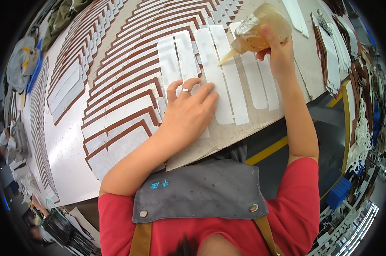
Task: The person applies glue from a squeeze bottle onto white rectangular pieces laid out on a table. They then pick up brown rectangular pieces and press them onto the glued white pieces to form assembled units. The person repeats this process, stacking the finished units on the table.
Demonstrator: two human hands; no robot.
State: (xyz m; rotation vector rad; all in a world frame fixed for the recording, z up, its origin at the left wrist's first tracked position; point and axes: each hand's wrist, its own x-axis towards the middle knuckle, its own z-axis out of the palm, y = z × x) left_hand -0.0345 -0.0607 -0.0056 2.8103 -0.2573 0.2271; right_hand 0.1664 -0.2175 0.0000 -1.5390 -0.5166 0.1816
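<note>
My right hand (pixel 280 57) is wrapped round a clear squeeze bottle (pixel 267 25) of yellowish liquid, tilted nozzle-down. Its pointed nozzle (pixel 227 57) comes down at the slit of a long white panel (pixel 222 91); whether the tip touches it I cannot tell. My left hand (pixel 190 106), with a ring on one finger, rests with bent, parted fingers on the lower part of another white slit panel (pixel 186 51) and holds nothing. A third white panel (pixel 254 81) lies to the right, partly behind the bottle and my right hand.
Overlapping rows of white pieces with brown edges (pixel 120 109) cover the table (pixel 69 145) to the left. A shorter white-and-brown stack (pixel 67 91) lies farther left. Beyond the table's right side hang brown and white strips (pixel 327 55) and white cords (pixel 361 136).
</note>
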